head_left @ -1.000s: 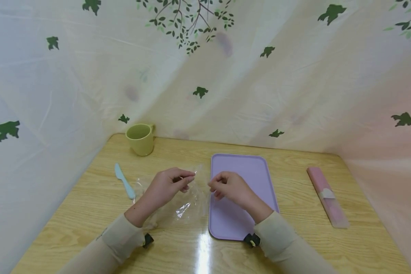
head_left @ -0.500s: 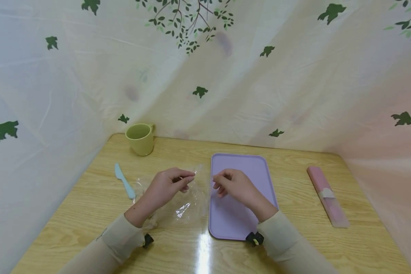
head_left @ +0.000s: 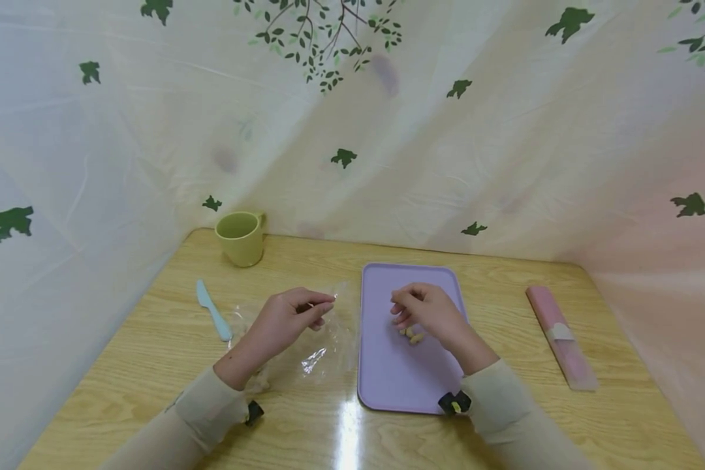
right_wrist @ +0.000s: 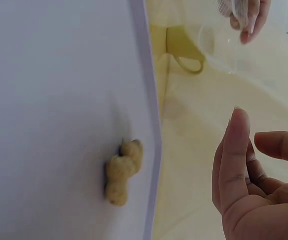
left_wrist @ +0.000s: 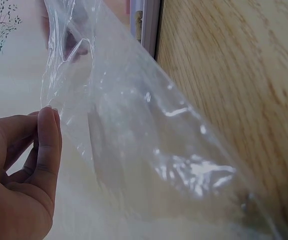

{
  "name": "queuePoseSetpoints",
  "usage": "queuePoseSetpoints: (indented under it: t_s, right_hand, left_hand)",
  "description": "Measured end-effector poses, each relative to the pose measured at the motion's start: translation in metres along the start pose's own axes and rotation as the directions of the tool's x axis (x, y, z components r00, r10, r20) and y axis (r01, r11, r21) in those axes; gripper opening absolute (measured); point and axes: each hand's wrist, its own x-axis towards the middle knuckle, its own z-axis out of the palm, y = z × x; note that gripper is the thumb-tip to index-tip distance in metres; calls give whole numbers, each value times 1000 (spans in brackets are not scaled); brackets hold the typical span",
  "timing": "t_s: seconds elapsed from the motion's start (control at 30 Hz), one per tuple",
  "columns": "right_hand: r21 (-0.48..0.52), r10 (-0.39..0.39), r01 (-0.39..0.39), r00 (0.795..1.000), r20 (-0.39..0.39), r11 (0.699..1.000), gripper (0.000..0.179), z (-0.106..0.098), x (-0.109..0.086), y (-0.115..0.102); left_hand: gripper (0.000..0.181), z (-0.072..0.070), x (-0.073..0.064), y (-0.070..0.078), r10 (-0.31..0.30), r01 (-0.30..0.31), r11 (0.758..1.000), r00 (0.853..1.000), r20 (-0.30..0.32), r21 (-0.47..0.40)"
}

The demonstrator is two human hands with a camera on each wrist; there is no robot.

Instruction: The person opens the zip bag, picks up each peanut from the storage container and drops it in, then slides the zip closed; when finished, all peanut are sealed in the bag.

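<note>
My left hand point(head_left: 290, 320) pinches the edge of a clear plastic bag point(head_left: 323, 352) between thumb and fingertips, left of the purple tray point(head_left: 388, 385). The left wrist view shows the bag point(left_wrist: 133, 130) spreading out past those fingers point(left_wrist: 46, 145). Beige lumps point(head_left: 258, 380) show through it close to the left wrist. My right hand point(head_left: 425, 313) hovers over the tray, its thumb apart from the fingers and nothing between them. Below it, unshelled peanuts point(head_left: 412, 335) lie on the tray; in the right wrist view two peanuts point(right_wrist: 117, 181) touch each other near the rim.
A green mug point(head_left: 241, 240) stands at the back left of the wooden table point(head_left: 305, 431). Nearer is a light blue knife point(head_left: 214, 311), its handle end beside the bag. To the right of the tray lies a long pink case point(head_left: 561, 336) with a white band.
My right hand has moved right, away from the bag and farther over the tray, and its thumb has parted from the fingers. Peanuts now show beneath it. My left hand has kept still.
</note>
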Motion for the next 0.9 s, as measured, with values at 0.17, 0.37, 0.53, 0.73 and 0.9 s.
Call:
queuePoseSetpoints:
  t_s: [0.17,0.37,0.53,0.73,0.9]
  right_hand:
    - [-5,4,-4,1000,-1,1000,39,-9,8,13]
    - [-29,40,-41,999,-34,999,38,-20,17,26]
    - [-53,59,-61,997,-45,997,34,-24,25,37]
    - [-145,61,-66,997,-38,987,29,-22,30,44]
    - [-199,74,-72,997,-1,977,27,-22,31,43]
  left_hand:
    - [23,0,0,0,-2,2,1000,1000,5,13]
    - [23,1,0,0,-1,1,1000,1000,6,6]
    - [23,1,0,1,-14,14,1000,1000,7,0]
    - [23,1,0,0,-20,20,1000,1000,5,9]
    - [23,1,0,0,-17,17,1000,1000,3,13]
